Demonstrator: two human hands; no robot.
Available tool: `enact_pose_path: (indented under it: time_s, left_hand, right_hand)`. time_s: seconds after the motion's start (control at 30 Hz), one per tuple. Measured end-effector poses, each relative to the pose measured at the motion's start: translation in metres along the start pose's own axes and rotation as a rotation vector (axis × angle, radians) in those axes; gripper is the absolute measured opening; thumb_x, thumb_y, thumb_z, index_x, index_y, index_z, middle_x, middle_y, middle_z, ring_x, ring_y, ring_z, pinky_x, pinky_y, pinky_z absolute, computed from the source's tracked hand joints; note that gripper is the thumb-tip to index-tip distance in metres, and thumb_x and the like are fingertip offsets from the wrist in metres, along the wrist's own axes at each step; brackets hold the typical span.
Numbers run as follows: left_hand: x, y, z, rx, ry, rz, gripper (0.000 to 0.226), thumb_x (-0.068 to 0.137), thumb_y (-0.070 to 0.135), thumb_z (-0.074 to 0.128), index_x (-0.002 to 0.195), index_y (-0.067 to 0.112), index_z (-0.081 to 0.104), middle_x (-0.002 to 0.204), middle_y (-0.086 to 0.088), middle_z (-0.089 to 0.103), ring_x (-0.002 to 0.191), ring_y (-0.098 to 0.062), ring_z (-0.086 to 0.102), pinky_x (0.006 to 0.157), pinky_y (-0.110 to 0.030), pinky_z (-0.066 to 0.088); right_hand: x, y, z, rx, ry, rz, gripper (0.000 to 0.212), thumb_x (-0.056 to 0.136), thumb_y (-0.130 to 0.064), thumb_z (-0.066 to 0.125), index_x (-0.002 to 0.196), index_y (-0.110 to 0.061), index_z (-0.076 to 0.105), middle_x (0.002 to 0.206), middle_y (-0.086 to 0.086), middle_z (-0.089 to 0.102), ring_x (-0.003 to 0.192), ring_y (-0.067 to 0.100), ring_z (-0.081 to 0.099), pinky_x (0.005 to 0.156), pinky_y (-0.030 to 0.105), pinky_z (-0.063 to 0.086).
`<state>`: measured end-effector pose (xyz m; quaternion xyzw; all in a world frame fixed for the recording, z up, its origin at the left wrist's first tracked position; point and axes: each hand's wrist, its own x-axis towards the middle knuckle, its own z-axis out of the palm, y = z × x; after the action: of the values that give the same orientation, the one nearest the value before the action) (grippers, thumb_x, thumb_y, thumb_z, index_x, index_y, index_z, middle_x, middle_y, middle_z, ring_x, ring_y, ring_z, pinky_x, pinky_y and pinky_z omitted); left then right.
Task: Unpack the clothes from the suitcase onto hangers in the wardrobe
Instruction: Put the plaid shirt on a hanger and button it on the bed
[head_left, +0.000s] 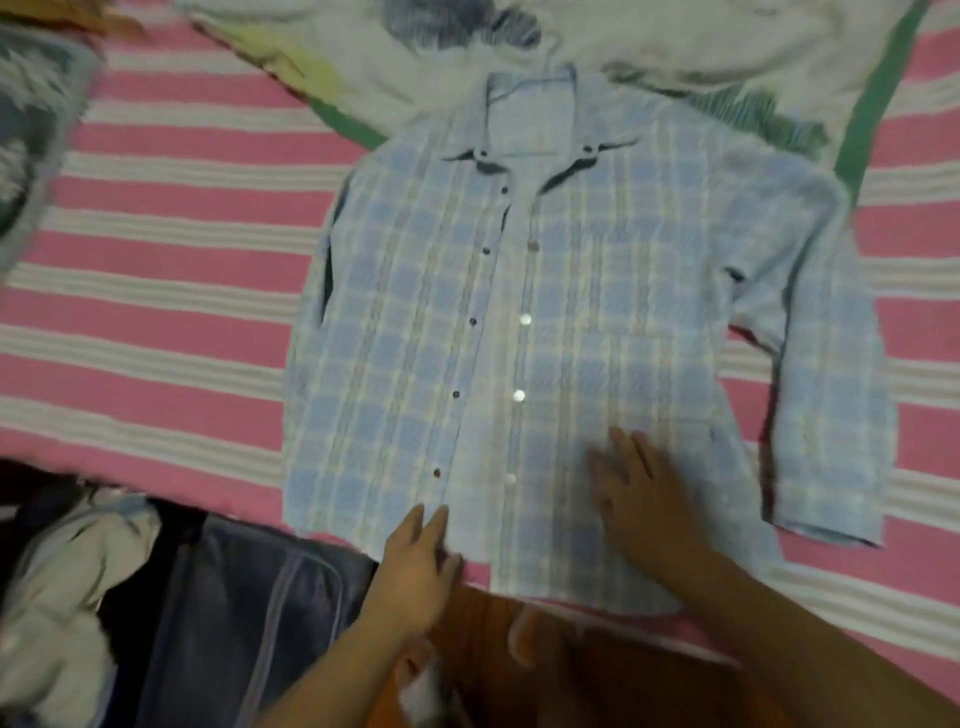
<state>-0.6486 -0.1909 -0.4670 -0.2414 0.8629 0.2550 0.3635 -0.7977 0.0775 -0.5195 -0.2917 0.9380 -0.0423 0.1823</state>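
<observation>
A light blue checked shirt lies flat and unbuttoned on the pink and white striped bed cover, collar pointing away from me. A pale hanger sits inside the collar, its hook showing above. My left hand rests with straight fingers on the shirt's bottom hem by the button strip. My right hand lies flat, fingers spread, on the lower right front panel. The dark suitcase lies open at the lower left with white clothes in it.
A white pillow or sheet with grey, yellow and green print lies beyond the shirt's collar. A grey patterned cloth hangs in at the left edge. Orange fabric covers the bottom centre, close to me.
</observation>
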Motion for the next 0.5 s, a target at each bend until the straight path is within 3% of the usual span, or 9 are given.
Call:
enact_pose_path:
  time_s: [0.1,0.2,0.27,0.33,0.37,0.43,0.5]
  left_hand:
    - [-0.005,-0.017,0.015,-0.034,0.025,0.008,0.059,0.104,0.034,0.050,0.158,0.028,0.028,0.169,0.000,0.011,0.152,-0.023,0.021,0.122,-0.031,0.023]
    - [-0.007,-0.016,0.011,-0.180,0.160,-0.018,0.040,0.102,0.027,0.054,0.141,0.027,0.048,0.146,0.001,0.047,0.134,-0.022,0.049,0.109,-0.036,0.042]
    - [-0.006,-0.009,0.002,-0.253,0.321,-0.076,0.032,0.102,0.029,0.054,0.133,0.022,0.053,0.129,-0.001,0.055,0.118,-0.020,0.057,0.100,-0.038,0.049]
    - [-0.003,-0.001,-0.005,-0.262,0.453,-0.099,0.026,0.102,0.030,0.054,0.126,0.019,0.056,0.119,0.000,0.054,0.109,-0.019,0.057,0.093,-0.039,0.051]
    - [0.001,0.003,-0.007,-0.257,0.504,-0.096,0.023,0.102,0.029,0.054,0.122,0.018,0.058,0.115,0.001,0.053,0.106,-0.019,0.056,0.091,-0.038,0.051]
    - [0.012,0.013,-0.012,-0.243,0.583,-0.086,0.019,0.102,0.028,0.055,0.116,0.016,0.060,0.109,0.001,0.053,0.102,-0.019,0.055,0.087,-0.035,0.050]
    - [0.032,0.021,-0.015,-0.251,0.631,-0.094,0.015,0.101,0.029,0.056,0.109,0.016,0.057,0.106,0.001,0.050,0.099,-0.021,0.054,0.083,-0.035,0.047]
  right_hand:
    - [-0.014,-0.009,0.007,-0.053,-0.032,0.038,0.063,0.089,-0.023,0.052,0.150,-0.012,0.042,0.158,0.023,0.029,0.143,0.048,0.027,0.111,0.060,0.027]
    - [-0.007,-0.035,-0.007,0.012,-0.129,0.220,0.069,0.069,-0.018,0.070,0.135,-0.005,0.057,0.148,0.024,0.044,0.132,0.049,0.041,0.104,0.061,0.038]
    - [-0.003,-0.061,-0.021,0.118,-0.035,0.260,0.040,0.074,-0.018,0.068,0.111,-0.003,0.067,0.121,0.020,0.058,0.106,0.040,0.057,0.086,0.050,0.051]
    - [0.000,-0.094,-0.029,0.358,0.096,0.219,0.010,0.087,-0.010,0.063,0.096,-0.012,0.064,0.096,0.005,0.056,0.080,0.021,0.056,0.067,0.034,0.053]
    - [0.001,-0.109,-0.031,0.464,0.122,0.204,0.008,0.092,-0.010,0.061,0.093,-0.018,0.060,0.089,-0.002,0.053,0.075,0.014,0.054,0.064,0.028,0.051]
    - [0.007,-0.133,-0.027,0.608,0.126,0.220,0.007,0.095,-0.019,0.062,0.096,-0.023,0.056,0.090,-0.008,0.052,0.079,0.009,0.055,0.067,0.024,0.051]
    - [0.015,-0.143,-0.013,0.636,0.080,0.302,0.024,0.090,-0.035,0.068,0.107,-0.023,0.054,0.100,-0.007,0.052,0.092,0.011,0.053,0.077,0.027,0.051]
